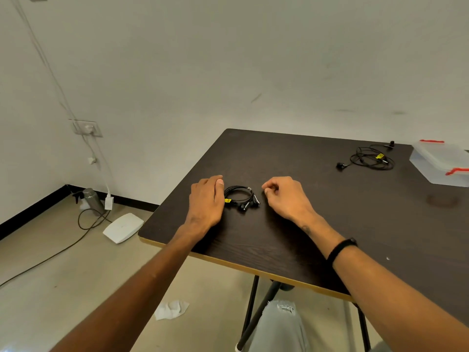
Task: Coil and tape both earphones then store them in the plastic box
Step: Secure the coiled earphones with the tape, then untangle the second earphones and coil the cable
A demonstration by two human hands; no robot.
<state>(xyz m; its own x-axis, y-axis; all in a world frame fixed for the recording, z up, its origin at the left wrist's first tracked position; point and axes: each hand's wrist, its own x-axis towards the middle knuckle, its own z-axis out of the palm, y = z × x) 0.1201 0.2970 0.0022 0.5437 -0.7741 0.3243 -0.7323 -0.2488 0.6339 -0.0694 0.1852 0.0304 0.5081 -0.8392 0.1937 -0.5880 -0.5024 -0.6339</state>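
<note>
The clear plastic storage box with red latches (442, 162) runs off the right edge of the view, so only part of its lid and two red clips show, and whether it holds anything cannot be made out. The left hand (206, 202) lies palm down on the dark wood-grain table with a pale edge band (291, 250), its fingers together and flat; its thumb side covers the left rim of the coiled black earphone with a small yellow tag (241, 196), so how much of the cord sits beneath the hand is hidden. The right hand (285, 196) rests just right of that coil, apart from it, fingers curled loosely inward with thumb and forefinger tips close; whether anything small is pinched there cannot be told. A black band (341, 247) circles the right wrist. Two earphones are in view: the tight coil between the hands, and a loosely looped black earphone with a yellow tag (371, 158) lying well apart at the far right, near the box, its two buds spread outward. One box, two hands, one table.
</note>
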